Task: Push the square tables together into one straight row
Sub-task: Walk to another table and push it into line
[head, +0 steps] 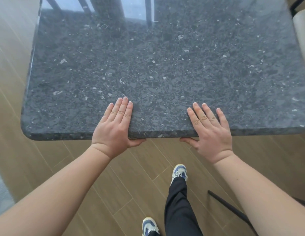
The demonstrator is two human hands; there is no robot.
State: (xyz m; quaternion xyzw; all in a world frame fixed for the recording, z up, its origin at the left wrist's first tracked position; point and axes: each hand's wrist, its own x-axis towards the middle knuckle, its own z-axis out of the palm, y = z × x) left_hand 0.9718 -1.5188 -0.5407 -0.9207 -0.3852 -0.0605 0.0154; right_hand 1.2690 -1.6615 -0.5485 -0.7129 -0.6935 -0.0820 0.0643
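Table far edge cut off

1. The tabletop is cut off by the top and right picture edges; its far edge and far corners are out of view.
2. The table base is hidden beneath the slab.
3. The left hand thumb passes under the near edge; only part of it shows.
4. The right hand thumb is likewise partly hidden under the edge.
5. The pale chair at right is cut off by the picture edge.
6. The dark bar at lower right is cut off; its identity cannot be told.
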